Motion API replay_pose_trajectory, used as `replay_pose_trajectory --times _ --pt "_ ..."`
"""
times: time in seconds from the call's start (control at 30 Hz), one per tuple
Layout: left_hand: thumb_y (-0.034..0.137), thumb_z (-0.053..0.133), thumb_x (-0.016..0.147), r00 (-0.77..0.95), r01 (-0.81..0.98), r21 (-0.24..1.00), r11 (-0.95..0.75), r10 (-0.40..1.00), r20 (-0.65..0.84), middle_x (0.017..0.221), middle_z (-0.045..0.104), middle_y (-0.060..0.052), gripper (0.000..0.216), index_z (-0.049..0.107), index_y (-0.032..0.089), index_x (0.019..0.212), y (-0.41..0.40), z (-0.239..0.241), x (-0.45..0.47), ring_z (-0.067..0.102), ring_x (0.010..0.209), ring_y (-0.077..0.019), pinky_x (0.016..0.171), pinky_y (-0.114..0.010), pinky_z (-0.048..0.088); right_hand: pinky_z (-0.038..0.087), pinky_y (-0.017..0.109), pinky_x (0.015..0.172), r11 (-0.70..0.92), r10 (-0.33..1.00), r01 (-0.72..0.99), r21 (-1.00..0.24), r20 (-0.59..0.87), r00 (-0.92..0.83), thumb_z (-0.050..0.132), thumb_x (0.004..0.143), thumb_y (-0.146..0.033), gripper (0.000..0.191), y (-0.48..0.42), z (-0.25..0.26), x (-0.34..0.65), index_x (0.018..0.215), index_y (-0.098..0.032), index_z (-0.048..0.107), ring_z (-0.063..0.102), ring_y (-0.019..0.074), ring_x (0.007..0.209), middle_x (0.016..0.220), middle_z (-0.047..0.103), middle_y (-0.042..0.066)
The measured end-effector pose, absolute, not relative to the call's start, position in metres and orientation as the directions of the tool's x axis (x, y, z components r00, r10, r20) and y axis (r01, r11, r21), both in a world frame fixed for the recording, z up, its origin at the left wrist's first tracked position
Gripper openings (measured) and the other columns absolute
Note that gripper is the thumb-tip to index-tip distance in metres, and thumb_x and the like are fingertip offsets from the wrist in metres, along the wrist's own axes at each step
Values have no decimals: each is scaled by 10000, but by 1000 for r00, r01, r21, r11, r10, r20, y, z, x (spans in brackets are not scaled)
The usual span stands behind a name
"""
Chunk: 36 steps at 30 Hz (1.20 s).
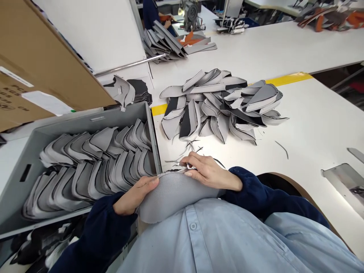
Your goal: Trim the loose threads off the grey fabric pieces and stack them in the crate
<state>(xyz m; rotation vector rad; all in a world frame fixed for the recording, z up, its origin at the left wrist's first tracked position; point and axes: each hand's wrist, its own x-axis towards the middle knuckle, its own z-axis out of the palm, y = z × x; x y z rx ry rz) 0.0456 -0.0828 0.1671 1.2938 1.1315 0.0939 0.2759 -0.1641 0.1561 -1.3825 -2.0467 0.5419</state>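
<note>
A grey mesh fabric panel [167, 195] with a curved outline lies against my body at the table's front edge. My left hand [138, 194] grips its left end, thumb on top and fingers underneath. At the panel's upper edge, my right hand [209, 171] is closed, its thumb and fingers pinched near the seam. A small shiny tool [182, 164] shows between the right fingers; most of it is hidden, so its kind is unclear. Dark thin trimmings [193, 144] lie on the table just beyond the right hand.
A grey crate [93, 118] at left holds two rows of similar panels. Beyond my hands is a heap of grey and black panels [222, 102]. A cardboard box [51, 49] leans at upper left. A metal plate [341, 180] is at right; a person sits by a sewing machine [191, 15].
</note>
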Motion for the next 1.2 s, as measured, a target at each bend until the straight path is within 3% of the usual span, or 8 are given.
replay_pose_trajectory --times 0.13,0.27,0.43,0.57,0.7,0.97,1.1,1.2 --pt "599 673 590 564 456 770 447 524 -638 567 550 -8 440 606 165 564 -82 170 49 504 626 -172 606 -264 423 383 217 579 443 881 806 -393 356 -311 298 963 -441 393 -169 160 278 1057 -137 528 549 120 697 861 603 52" --pt "579 664 619 595 431 777 458 504 -627 495 517 2 426 594 168 531 -82 171 50 497 576 -161 597 -264 424 351 210 543 483 844 823 -298 410 -347 339 964 -408 348 -170 157 281 1000 -135 551 556 107 671 804 613 35" --pt "599 678 589 563 460 803 379 575 -594 549 538 -14 441 590 173 516 -82 174 49 500 616 -170 601 -262 437 365 204 547 503 842 782 -369 415 -346 348 960 -419 359 -165 154 285 995 -137 569 561 100 658 800 622 34" --pt "559 643 660 631 469 821 324 527 -569 531 524 -14 408 630 171 536 -81 181 49 490 583 -155 618 -263 454 378 194 558 508 855 720 -474 378 -354 315 972 -397 372 -161 154 287 963 -140 584 567 95 655 788 631 35" --pt "488 617 700 670 496 834 241 506 -544 611 583 -22 337 667 174 588 -80 187 52 520 635 -170 614 -247 451 372 207 543 527 842 727 -441 387 -375 322 962 -432 398 -157 157 285 995 -133 583 568 105 640 819 636 44" --pt "396 510 790 797 490 868 -77 443 -410 784 668 -9 318 741 220 920 -75 195 55 548 729 -183 648 -217 432 347 208 542 567 823 682 -462 352 -446 285 973 -423 433 -148 169 287 956 -130 603 580 105 654 818 652 43" --pt "394 448 836 835 488 856 -169 377 -401 853 679 -3 449 598 212 1218 -72 192 55 549 719 -168 636 -212 423 269 217 494 623 778 704 -340 357 -516 336 965 -419 384 -145 177 285 986 -134 594 546 94 607 809 644 29" --pt "372 425 866 879 431 883 -185 306 -365 1026 670 -20 497 485 188 1323 -70 189 54 571 884 -190 773 -244 432 241 226 488 658 742 711 -249 375 -555 353 968 -376 342 -144 180 283 934 -137 596 521 89 579 755 625 11"
